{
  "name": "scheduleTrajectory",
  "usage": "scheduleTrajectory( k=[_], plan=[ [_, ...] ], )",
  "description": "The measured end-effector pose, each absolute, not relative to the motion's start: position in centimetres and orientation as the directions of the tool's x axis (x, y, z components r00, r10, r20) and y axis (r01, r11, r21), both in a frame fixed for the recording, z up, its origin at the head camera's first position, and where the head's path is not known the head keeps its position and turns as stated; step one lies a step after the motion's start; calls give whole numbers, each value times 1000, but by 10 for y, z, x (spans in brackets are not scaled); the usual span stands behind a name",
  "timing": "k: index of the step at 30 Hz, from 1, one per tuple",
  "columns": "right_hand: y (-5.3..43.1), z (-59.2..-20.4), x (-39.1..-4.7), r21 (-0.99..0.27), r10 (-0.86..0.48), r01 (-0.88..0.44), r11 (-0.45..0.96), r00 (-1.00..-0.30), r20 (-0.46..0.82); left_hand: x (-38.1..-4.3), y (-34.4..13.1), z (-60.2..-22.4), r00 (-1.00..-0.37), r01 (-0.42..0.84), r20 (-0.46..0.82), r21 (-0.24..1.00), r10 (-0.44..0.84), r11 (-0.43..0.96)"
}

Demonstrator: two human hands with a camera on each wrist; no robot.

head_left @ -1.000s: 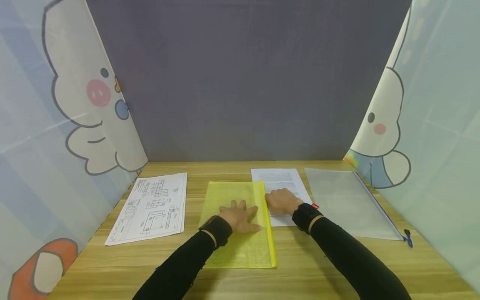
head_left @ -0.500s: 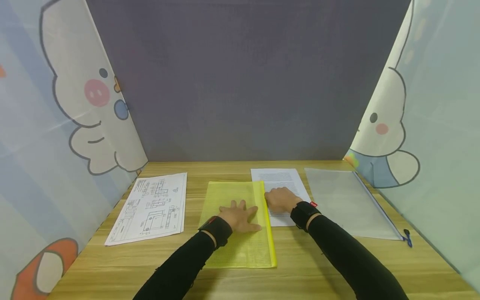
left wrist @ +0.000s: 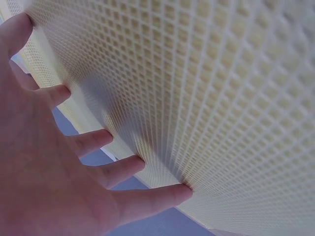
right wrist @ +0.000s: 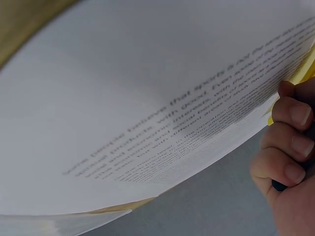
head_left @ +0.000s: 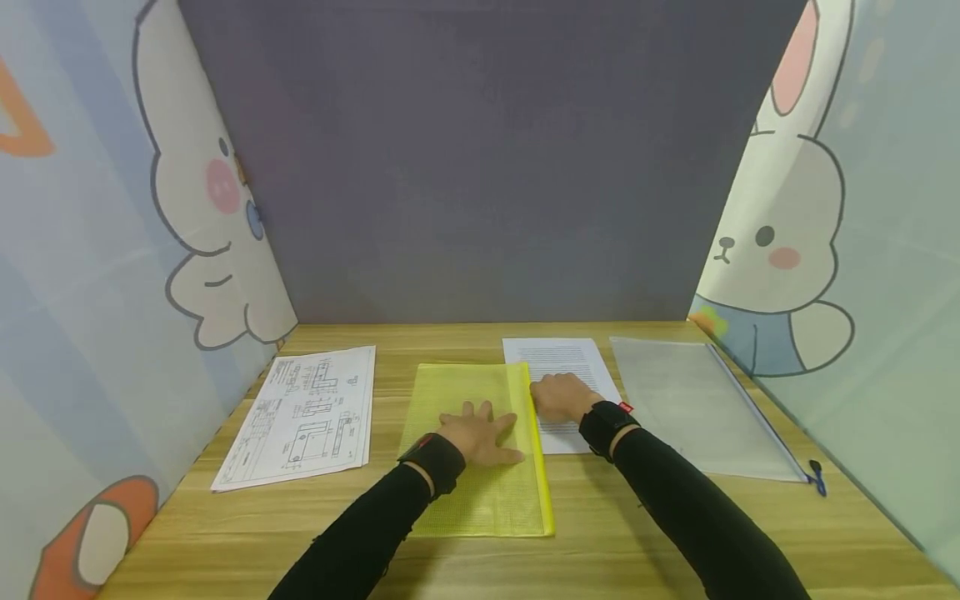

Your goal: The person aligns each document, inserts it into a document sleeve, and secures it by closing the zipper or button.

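One yellow mesh folder, in head view, is pinned to the bench by the spread left grip; its zip is apparently being worked. Left wrist: fingertips are pressed on it. Right wrist: a dark object is clasped by the right grip; steady sliding seems needed.

We find a wood-grain table bearing, left to right: paper with technical drawings, a yellow mesh folder overlapping the left edge of a printed page, and a whitish folder with a blue strip along one side.
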State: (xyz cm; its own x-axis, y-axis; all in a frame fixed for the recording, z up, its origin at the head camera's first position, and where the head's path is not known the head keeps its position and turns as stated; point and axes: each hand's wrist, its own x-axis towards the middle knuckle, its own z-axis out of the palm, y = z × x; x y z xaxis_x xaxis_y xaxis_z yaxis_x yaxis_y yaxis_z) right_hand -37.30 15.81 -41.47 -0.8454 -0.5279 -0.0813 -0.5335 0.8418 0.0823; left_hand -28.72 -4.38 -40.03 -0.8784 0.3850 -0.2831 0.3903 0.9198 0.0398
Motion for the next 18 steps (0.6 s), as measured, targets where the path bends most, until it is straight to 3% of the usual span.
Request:
scheduleTrajectory(
  k=[18],
  plan=[
    [153, -412, -378, 73, -498, -505, 860, -863, -88, -290, -44, -404, -880, 392, -279, 32, 385, 919]
  ],
)
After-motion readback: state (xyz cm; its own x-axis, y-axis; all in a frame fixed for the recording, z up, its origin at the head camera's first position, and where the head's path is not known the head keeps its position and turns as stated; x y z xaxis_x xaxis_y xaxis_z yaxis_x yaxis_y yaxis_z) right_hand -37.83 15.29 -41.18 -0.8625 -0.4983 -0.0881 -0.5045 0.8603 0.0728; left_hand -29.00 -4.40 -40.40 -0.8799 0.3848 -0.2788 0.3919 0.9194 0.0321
